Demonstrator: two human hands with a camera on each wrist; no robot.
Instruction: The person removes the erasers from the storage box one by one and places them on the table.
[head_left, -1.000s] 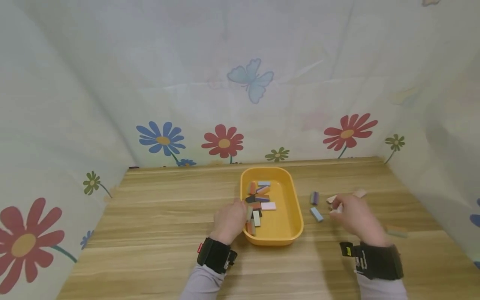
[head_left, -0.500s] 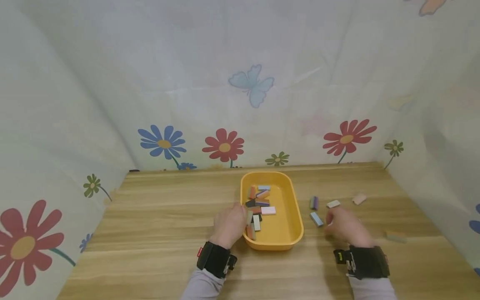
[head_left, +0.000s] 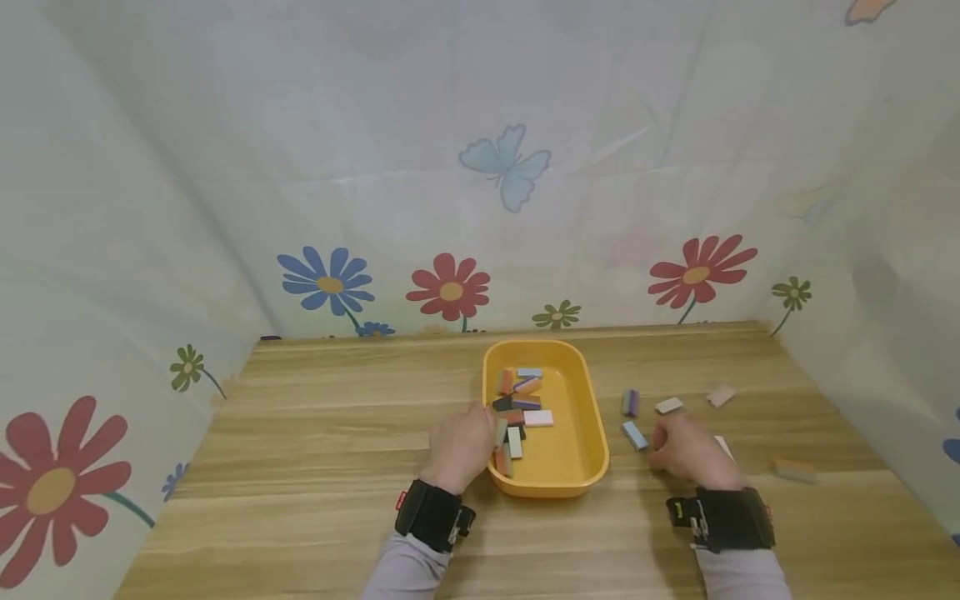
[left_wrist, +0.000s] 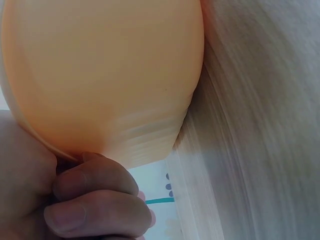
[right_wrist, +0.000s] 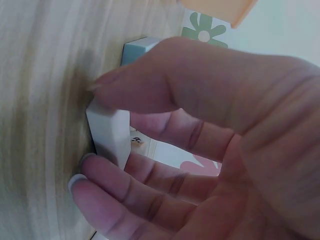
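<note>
My left hand (head_left: 463, 446) grips the left rim of a yellow tray (head_left: 596, 467); its curled fingers (left_wrist: 95, 212) show under the rim in the left wrist view, beside the tray's outer wall. Inside the tray several small coloured blocks lie gathered on the left side, among them a white block (head_left: 537, 418). My right hand (head_left: 693, 452) is low over the table, right of the tray. In the right wrist view its thumb and fingertips pinch a small white block (right_wrist: 111, 132) from opposite ends, close to the wood. A light blue block (head_left: 634, 435) lies just left of this hand.
Loose blocks lie around the right hand: a purple and green block (head_left: 630, 403), a white-topped block (head_left: 669, 406), a pinkish block (head_left: 722, 395) and an orange and green block (head_left: 792, 470). A white block (head_left: 724, 447) shows partly behind the hand. Flower-printed cloth (head_left: 360, 208) surrounds the wooden table (head_left: 337, 433).
My right hand has moved left and nearer to me since one second ago, uncovering the white-topped and pinkish blocks. A white block now shows at its right. My left hand stays on the tray rim.
</note>
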